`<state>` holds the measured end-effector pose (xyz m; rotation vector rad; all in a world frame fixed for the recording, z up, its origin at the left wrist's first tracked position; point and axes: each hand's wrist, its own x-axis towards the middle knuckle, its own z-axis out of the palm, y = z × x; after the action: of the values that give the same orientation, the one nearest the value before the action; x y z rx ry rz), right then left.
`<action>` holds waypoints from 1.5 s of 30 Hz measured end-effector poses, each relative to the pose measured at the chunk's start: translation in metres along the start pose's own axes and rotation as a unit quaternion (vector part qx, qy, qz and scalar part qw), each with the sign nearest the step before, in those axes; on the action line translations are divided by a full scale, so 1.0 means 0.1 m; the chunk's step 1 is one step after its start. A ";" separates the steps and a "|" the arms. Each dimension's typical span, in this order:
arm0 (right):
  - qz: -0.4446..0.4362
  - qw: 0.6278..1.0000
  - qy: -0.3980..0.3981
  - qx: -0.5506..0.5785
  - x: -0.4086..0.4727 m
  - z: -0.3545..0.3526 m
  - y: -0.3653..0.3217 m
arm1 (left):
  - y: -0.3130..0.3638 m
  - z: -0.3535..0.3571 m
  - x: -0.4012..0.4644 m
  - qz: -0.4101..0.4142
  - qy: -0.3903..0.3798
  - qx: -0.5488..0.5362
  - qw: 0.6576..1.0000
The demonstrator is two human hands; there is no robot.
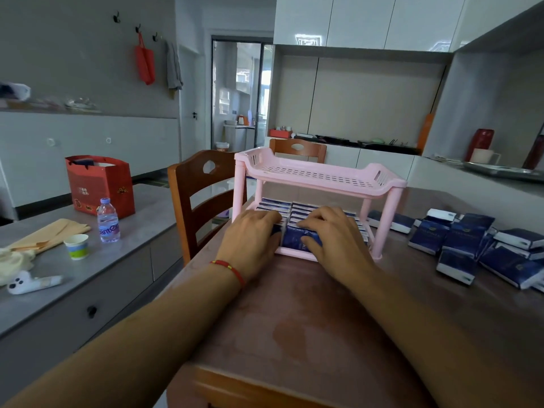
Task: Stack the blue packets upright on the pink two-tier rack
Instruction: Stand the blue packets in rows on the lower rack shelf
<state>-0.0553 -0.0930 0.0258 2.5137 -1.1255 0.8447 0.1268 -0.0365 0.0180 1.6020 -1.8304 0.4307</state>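
The pink two-tier rack (321, 173) stands on the brown table (309, 334) in front of me. Its top tier holds nothing. Its lower tier is filled with rows of blue packets (297, 208) standing upright. My left hand (250, 238) rests over the front left packets, fingers curled onto their tops. My right hand (335, 237) lies over the front packets (295, 238), its thumb down on the front face and its fingers on top. A loose heap of blue packets (471, 245) lies on the table to the right of the rack.
A wooden chair (200, 198) stands left of the rack, another chair (297, 148) behind it. On the grey counter (88, 275) at left are a water bottle (108, 220), a paper cup (77, 245), a red gift bag (100, 185) and cloths.
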 end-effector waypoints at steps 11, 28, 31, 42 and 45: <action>-0.006 0.999 0.007 0.046 -0.04 0.05 0.06 | -0.02 0.08 -0.02 0.015 0.023 -0.015 1.000; -0.020 0.996 -0.085 0.031 -0.92 -0.84 0.51 | 0.03 0.00 -0.09 0.040 0.003 -0.016 0.999; 0.006 0.996 -0.074 0.052 -1.11 -0.82 0.69 | 0.01 0.07 0.00 0.053 -0.005 -0.014 0.998; 0.032 0.991 -0.057 0.115 -1.08 -0.70 0.73 | 0.06 0.16 0.20 0.125 -0.054 -0.045 0.990; 0.041 0.991 -0.052 0.116 -1.08 -0.70 0.75 | 0.07 0.17 0.18 0.115 -0.040 -0.067 0.990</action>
<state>-0.1963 -0.0472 0.0160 2.7459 -1.2355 0.9241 0.1148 -0.0592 0.0188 1.3424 -2.0699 0.3406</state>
